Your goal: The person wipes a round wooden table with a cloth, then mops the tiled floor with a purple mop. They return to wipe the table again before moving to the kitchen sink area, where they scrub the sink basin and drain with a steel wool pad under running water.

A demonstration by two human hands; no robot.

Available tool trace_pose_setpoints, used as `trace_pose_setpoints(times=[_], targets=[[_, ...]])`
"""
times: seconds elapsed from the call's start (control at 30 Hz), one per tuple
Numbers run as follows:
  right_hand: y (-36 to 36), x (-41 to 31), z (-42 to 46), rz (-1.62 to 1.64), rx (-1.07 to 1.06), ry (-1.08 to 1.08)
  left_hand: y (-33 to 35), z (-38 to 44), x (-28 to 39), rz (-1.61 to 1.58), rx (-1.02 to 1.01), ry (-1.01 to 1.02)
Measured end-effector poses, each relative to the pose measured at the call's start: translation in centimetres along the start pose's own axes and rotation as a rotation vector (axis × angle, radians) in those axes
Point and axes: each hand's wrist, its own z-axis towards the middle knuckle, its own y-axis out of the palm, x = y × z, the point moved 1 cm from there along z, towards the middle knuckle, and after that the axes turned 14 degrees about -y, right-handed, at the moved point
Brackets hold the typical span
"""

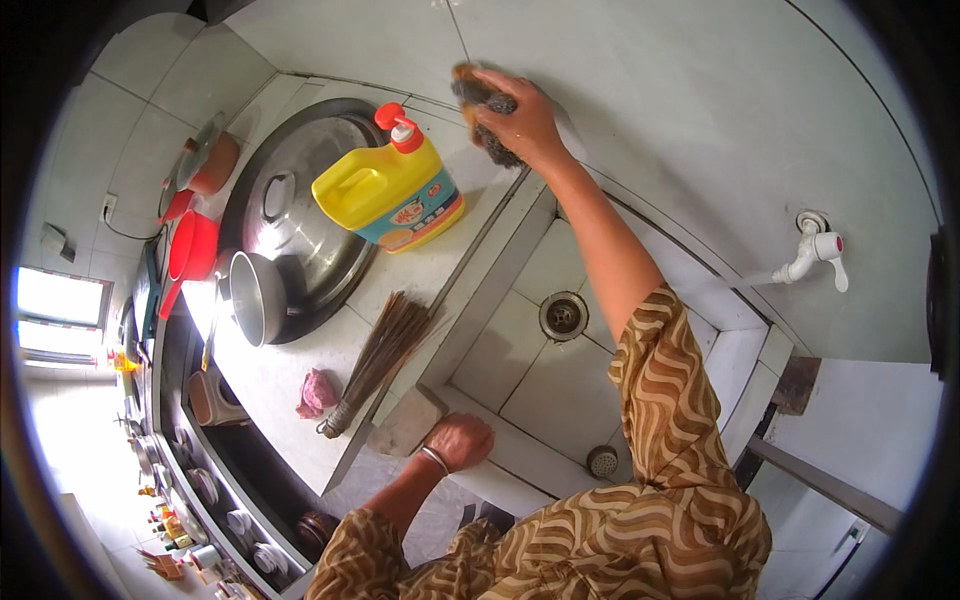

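My right hand (523, 124) grips a dark, bristly scouring pad (499, 139) with an orange-brown part beside it, against the tiled wall at the sink's far left corner. My left hand (461, 442) rests curled on the near edge of the tiled sink (517, 461), a bracelet on its wrist; its palm side is hidden. Beside it lies a whetstone-like block (409, 421). Water comes from the white plastic tap (814, 251) on the right wall. A metal drain (563, 316) shows in the basin, with a small perforated drain cover (602, 461) near my sleeve.
On the counter left of the sink stand a yellow pump jug (390, 195), a large metal lid (300, 195), a metal pan (256, 298), a red plastic dipper (193, 246), a twig brush (382, 356) and a pink cloth (316, 394). Shelves with dishes (202, 487) run below left.
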Motion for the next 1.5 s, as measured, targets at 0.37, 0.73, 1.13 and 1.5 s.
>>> trace_pose_setpoints(times=[0.37, 0.73, 1.13, 1.5], targets=[[0.1, 5.5, -15.7, -0.690, -0.079, -0.055, -0.1, 0.5, 0.1, 0.034, 0.023, 0.050], [-2.8, 8.2, -14.6, -1.070, -0.399, -0.058, 0.2, 0.2, -0.1, -0.072, 0.032, 0.054], [-23.0, -1.4, -25.9, -1.374, -0.726, 0.092, 0.0, -0.3, -0.5, -0.013, 0.027, 0.025], [-24.3, -2.2, -27.2, -1.436, -0.694, -0.053, -0.1, -0.4, 0.1, -0.005, 0.034, -0.013]])
